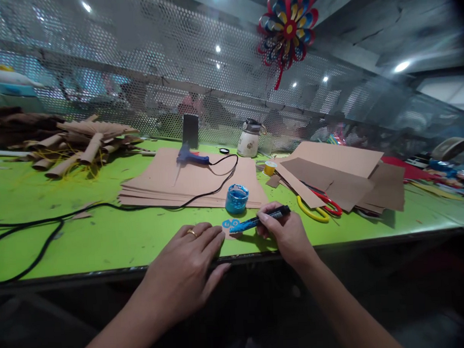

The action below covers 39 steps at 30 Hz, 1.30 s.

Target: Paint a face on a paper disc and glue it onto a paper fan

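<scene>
A black marker (276, 212), its front end coated in blue paint, is gripped between the thumb and fingers of my right hand (283, 234). Its painted tip rests on a small brown cardboard piece (227, 234) bearing curled blue paint marks (230, 223). My left hand (193, 256), with a ring on one finger, lies flat at the table edge. Its fingertips touch the cardboard piece's left side, its thumb held apart. Just behind the piece stands a small open jar (236, 200) of blue paint, smeared around its rim.
Behind the jar lie stacked brown sheets (159, 174) with a blue glue gun (189, 156), whose black cord (115, 205) crosses the green table (120, 239). Scissors (313, 210), yellow thread (270, 167) and cardboard (331, 180) lie right. A bottle (248, 140) and phone (190, 130) stand behind; cardboard tubes (66, 163) lie left.
</scene>
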Available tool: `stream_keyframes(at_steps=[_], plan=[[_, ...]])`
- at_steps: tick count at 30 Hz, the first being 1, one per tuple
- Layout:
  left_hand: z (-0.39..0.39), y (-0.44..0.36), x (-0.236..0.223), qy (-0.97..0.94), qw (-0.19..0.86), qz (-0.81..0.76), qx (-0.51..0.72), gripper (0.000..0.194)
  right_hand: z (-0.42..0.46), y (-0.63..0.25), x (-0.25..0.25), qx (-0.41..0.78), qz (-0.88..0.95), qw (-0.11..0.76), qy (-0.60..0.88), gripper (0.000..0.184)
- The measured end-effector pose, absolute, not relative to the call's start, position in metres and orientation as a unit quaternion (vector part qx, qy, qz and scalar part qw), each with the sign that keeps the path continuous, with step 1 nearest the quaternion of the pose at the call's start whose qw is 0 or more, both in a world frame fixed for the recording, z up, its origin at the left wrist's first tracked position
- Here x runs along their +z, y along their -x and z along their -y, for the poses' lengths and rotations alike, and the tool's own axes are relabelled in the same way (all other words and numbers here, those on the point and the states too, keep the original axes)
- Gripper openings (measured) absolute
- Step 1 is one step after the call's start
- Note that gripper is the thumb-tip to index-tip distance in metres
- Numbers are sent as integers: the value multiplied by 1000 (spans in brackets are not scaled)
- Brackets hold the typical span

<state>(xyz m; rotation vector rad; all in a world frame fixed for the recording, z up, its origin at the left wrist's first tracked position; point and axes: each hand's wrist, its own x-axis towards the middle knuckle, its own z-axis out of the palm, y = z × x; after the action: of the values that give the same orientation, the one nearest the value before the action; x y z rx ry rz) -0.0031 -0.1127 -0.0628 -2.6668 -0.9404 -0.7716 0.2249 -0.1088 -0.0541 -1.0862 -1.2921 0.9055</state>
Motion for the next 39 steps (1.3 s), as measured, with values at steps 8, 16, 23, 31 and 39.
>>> stream_keyframes(at_steps=[8,16,23,31,39], plan=[[113,3,-62,906,102,325,-251,40,111,-224,-52,374,568,559,474,23],[112,4,-65,908,103,329,-237,40,112,-222,-49,375,569,556,476,21],[112,5,-66,907,114,326,-240,40,112,-222,-49,371,582,546,475,18],[112,3,-64,908,112,326,-239,39,114,-221,-46,367,597,535,473,16],[111,4,-64,910,105,326,-235,38,113,-224,-48,363,605,525,476,17]])
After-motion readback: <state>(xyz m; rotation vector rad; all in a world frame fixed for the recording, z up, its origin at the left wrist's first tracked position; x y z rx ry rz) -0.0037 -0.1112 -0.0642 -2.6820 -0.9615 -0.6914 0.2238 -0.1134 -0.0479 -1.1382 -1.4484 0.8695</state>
